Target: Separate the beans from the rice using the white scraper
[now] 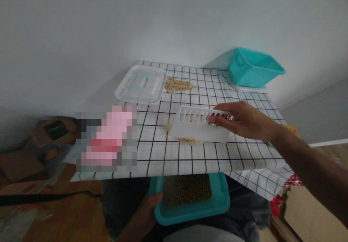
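A white slotted piece [190,130] is at the middle of a checked tabletop [157,155], the right hand [241,120]'s grip closed on its 3 o'clock end. Yellowish grains [187,140] lie by its 6 o'clock edge, more at 11. At 6, below the tabletop, the left hand [145,209] grips a turquoise bin [195,213] of greenish-brown beans [187,191]. A translucent lid [141,84] lies at 10; a second bin [247,71], its bottom hidden, stands at 2.

Free room over black-checked white cloth [241,155] bodyward of the right hand [239,117], turquoise open-topped plastic bin [247,73] as obstacle beyond.
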The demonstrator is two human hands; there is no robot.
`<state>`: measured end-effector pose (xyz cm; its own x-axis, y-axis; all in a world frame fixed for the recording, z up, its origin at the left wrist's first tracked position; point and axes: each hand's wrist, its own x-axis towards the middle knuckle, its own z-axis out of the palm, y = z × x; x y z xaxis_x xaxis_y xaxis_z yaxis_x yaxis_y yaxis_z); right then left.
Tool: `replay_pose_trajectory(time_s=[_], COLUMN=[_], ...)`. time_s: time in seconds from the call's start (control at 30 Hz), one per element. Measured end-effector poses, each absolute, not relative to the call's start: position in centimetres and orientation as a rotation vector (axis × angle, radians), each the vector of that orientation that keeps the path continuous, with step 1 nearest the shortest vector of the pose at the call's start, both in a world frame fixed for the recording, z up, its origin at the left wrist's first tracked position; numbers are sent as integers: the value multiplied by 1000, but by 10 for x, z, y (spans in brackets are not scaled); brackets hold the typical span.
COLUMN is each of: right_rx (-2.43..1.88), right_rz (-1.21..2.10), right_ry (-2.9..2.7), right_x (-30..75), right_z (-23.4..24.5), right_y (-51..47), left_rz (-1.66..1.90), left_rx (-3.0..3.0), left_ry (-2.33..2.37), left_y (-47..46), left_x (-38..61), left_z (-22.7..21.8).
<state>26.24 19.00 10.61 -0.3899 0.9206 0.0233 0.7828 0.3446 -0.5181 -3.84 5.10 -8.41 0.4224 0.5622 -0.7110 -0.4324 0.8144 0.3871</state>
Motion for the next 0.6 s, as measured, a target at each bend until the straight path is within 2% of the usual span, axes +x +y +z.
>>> replay_pose_trajectory(time_s=[0.4,0.6], right_rx=[-1528,-1251], right_rz=[369,393], right_ry=[-2264,-2371], right_x=[250,213], right_z=[114,112], right_y=[162,172], left_rz=[626,633], left_rx=[204,186], left_ry=[934,910], left_y=[59,58], left_x=[-45,-51], left_z=[-78,-76])
